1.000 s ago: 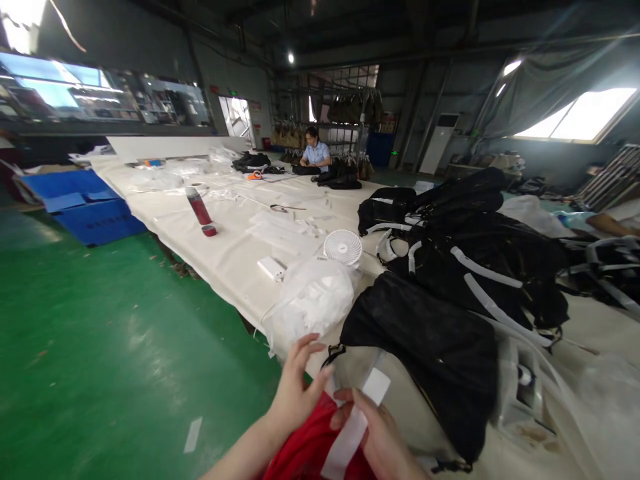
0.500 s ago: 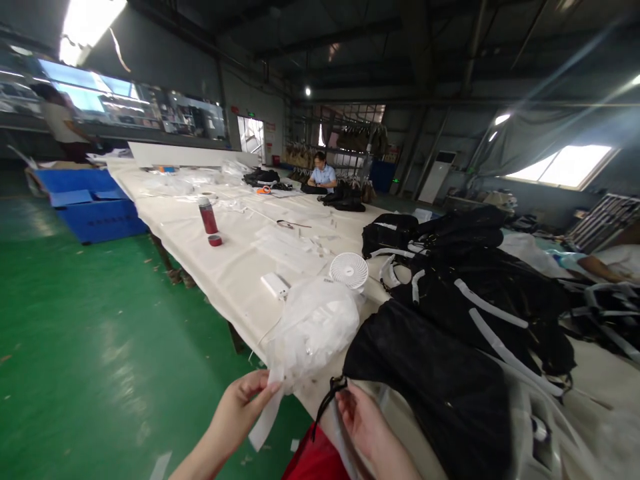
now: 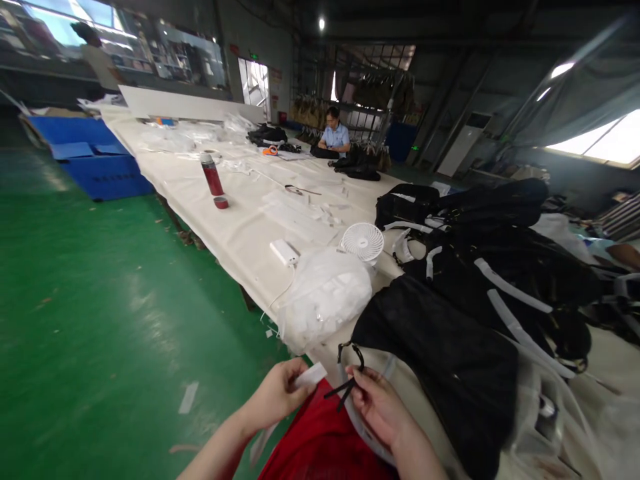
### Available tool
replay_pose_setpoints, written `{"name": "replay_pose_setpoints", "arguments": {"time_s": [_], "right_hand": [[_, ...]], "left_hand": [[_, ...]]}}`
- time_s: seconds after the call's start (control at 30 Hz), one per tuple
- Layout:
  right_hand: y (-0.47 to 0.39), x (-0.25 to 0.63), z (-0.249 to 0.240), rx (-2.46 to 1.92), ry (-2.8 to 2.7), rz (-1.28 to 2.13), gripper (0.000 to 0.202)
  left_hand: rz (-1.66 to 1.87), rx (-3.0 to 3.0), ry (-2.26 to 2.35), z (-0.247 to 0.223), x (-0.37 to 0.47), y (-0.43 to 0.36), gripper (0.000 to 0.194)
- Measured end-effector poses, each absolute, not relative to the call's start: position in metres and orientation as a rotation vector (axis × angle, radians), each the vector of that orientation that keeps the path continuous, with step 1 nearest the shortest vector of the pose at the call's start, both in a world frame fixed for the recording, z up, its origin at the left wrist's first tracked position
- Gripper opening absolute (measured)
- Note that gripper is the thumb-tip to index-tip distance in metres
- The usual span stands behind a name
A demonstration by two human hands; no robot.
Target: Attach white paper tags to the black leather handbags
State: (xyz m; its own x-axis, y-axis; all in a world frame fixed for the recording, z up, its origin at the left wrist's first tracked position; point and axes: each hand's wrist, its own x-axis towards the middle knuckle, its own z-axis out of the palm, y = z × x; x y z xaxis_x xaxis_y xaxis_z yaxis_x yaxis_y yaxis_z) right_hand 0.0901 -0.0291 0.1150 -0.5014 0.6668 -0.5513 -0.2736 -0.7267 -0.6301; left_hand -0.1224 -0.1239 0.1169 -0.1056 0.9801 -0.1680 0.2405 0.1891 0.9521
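A cloth-covered table [image 3: 235, 230] carries a white fan [image 3: 363, 241], red bottle [image 3: 211, 177], plastic bag [image 3: 327, 293] — and black bags [image 3: 440, 347].

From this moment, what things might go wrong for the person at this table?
The white strip in the left hand might slip down to the green floor, where a pale strip lies. The thin black strap held by the right hand has loose ends, which could twist or slide free. The plastic bag sits at the edge of the table, so a bump may push it off.
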Motion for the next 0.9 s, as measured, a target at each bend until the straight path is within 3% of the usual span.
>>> {"name": "replay_pose_setpoints", "arguments": {"time_s": [0.37,0.9], "right_hand": [[-0.031,0.096,0.120,-1.068,-0.588,2.043,0.026],[-0.036,0.085,0.100,-1.204,-0.810,1.943,0.034]], "left_hand": [[0.825,1.289,1.433,0.102,-0.118,-0.121,0.034],[0.794,1.300,1.485,0.113,-0.110,-0.113,0.020]]}}
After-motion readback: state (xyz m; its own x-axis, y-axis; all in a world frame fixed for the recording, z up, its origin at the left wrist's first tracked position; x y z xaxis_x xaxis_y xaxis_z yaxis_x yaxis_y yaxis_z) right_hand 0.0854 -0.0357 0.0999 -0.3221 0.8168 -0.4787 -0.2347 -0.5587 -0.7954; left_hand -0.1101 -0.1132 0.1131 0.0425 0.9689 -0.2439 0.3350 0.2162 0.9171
